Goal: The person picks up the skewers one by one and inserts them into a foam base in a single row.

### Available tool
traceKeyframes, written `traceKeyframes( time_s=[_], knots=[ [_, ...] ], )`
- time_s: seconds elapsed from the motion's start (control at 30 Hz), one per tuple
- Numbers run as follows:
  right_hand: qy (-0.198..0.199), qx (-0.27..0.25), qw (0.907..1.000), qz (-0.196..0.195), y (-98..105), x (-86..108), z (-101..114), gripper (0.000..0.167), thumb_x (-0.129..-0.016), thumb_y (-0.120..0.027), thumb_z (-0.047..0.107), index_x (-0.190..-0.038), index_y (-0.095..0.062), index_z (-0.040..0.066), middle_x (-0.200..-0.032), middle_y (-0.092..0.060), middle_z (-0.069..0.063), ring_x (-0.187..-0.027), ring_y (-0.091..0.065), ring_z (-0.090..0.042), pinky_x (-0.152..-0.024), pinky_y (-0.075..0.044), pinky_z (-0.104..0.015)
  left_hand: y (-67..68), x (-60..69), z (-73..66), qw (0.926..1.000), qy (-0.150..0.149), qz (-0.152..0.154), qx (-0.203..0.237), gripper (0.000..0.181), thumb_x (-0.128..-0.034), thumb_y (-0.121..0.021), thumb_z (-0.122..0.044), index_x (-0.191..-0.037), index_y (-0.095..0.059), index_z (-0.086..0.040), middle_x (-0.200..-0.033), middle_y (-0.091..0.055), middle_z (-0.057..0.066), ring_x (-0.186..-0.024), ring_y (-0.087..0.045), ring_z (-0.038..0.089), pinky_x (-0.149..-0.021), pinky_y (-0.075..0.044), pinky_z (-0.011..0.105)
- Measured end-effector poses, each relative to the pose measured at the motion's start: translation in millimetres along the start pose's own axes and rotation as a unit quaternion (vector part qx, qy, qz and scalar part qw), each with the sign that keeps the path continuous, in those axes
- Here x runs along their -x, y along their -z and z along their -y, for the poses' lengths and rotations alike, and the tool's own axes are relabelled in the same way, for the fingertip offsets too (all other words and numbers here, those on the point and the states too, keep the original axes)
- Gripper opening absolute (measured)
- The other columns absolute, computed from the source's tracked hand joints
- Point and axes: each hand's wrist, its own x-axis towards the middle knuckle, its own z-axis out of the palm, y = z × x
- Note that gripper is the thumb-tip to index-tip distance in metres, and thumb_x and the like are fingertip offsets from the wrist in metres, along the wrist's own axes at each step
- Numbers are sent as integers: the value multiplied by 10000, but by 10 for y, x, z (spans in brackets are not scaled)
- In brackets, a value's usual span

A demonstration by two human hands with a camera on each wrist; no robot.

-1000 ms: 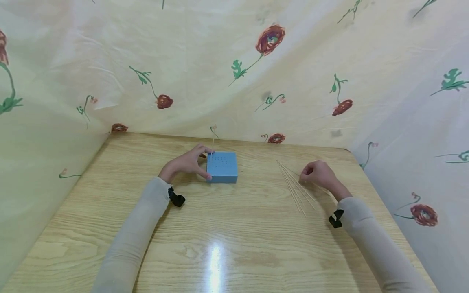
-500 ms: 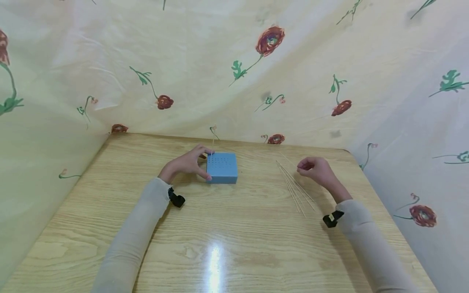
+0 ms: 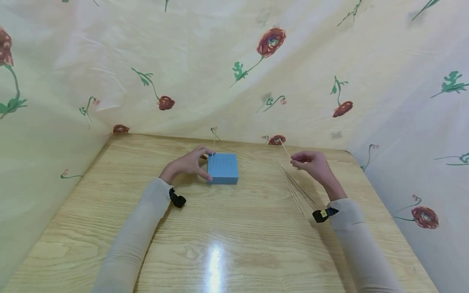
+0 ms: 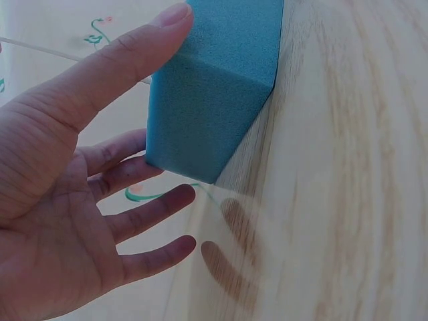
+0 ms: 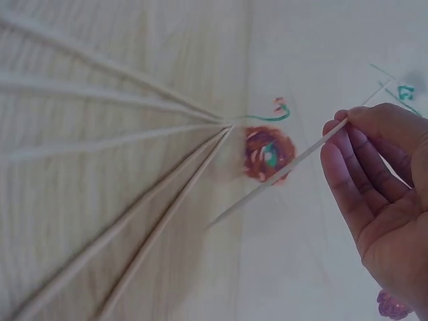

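- A tiny yellow patch (image 3: 324,213) is showing on the black camera (image 3: 319,217) at the right wrist, and any words on it are being too small to read.
- The block (image 3: 222,169) is sitting on the bench (image 3: 271,240), left of the loose sticks (image 3: 296,182). It is looking blue, boxy and spongy, like foam, with rows of small dark dots running across its flat top.
- One standing stick (image 3: 214,145) is poking up from the block, near its far left corner.
- The left hand (image 3: 188,162) is gripping the block's left end. Its thumb is pressing by the near corner, two fingers are touching the other side, and two more are spreading out free.
- The right hand (image 3: 311,163) is pinching a thin stick (image 3: 285,147) between thumb and fingertips. This stick is slanting, looking pale and straight, and narrowing at one end.
- The loose sticks are lying on the bench beside the right hand, meeting at their far ends and fanning out toward the person.
- The bench is showing wavy wood lines and a bright shiny spot.
- Behind it, a pale, wrinkly cloth (image 3: 205,61) is hanging, with red flowers and green stems decorating it.
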Motion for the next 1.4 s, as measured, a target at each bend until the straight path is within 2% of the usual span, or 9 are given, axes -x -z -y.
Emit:
traceKeyframes(
  time_s=[0.1,0.2,0.3,0.6,0.8,0.97,1.03,1.2,1.4],
  knots=[
    [85,-301,9995,-55,-21,-41,62,279,-972,-711,191,-1150,-725,-22,-1029,-763,-169,-853,-737,-195,-751,-633,-356,3,-2,-3,10000,13,2,-17,924,-776,-908,-178,-1532,-389,-64,-1537,-320,158,-1413,-391,408,-1179,-379,539],
    [189,-717,9972,-100,-38,-77,138,304,-965,-717,165,-1166,-710,-63,-960,-778,-33,-849,-749,-179,-741,-635,-317,4,-6,5,10000,-31,-11,-33,916,-776,-907,-175,-1524,-392,-54,-1528,-325,168,-1407,-396,408,-1182,-377,537],
    [277,-988,9947,-117,-51,-110,222,326,-960,-724,165,-1171,-703,-82,-929,-775,39,-841,-755,-147,-734,-632,-279,2,-17,23,10000,-39,-31,-32,914,-773,-908,-167,-1521,-396,-54,-1523,-328,167,-1407,-396,403,-1186,-373,533],
    [479,-1781,9826,-217,-136,-214,478,260,-923,-751,84,-1108,-716,-95,-907,-769,17,-812,-751,-181,-733,-638,-324,2,-17,15,10000,-47,-15,-37,922,-776,-904,-150,-1532,-384,-55,-1528,-322,163,-1413,-390,395,-1194,-365,528],
    [672,-2224,9726,-15,-175,-277,617,152,-917,-736,17,-1051,-731,-54,-934,-762,20,-790,-735,-140,-732,-637,-316,6,-11,3,10000,-13,-28,-44,921,-773,-907,-156,-1528,-389,-57,-1525,-328,163,-1411,-393,398,-1194,-365,527],
    [819,-2441,9662,103,-217,-322,702,231,-913,-746,27,-1064,-679,-134,-948,-772,-11,-798,-728,-159,-734,-634,-289,6,-12,15,10000,-30,-9,-48,921,-776,-905,-160,-1529,-386,-56,-1525,-321,164,-1414,-387,398,-1192,-367,528],
    [898,-2593,9615,135,-239,-344,731,218,-910,-741,8,-1057,-675,-140,-940,-774,-24,-797,-729,-164,-736,-633,-286,5,-14,23,10000,-29,1,-36,921,-777,-905,-163,-1530,-385,-58,-1527,-319,161,-1416,-386,397,-1191,-367,528],
    [1140,-2999,9470,178,-307,-398,837,104,-896,-730,-51,-999,-716,-58,-897,-768,-29,-777,-734,-145,-732,-633,-285,6,-10,26,10000,-15,8,23,922,-777,-905,-161,-1532,-385,-64,-1531,-315,156,-1420,-380,400,-1188,-370,535],
    [1380,-3398,9300,248,-427,-474,983,107,-888,-714,-93,-976,-722,-33,-902,-759,-46,-792,-739,-151,-731,-634,-283,9,-9,22,10000,-35,-16,91,923,-775,-906,-155,-1533,-386,-67,-1524,-319,162,-1422,-374,406,-1191,-365,534]
  ],
)
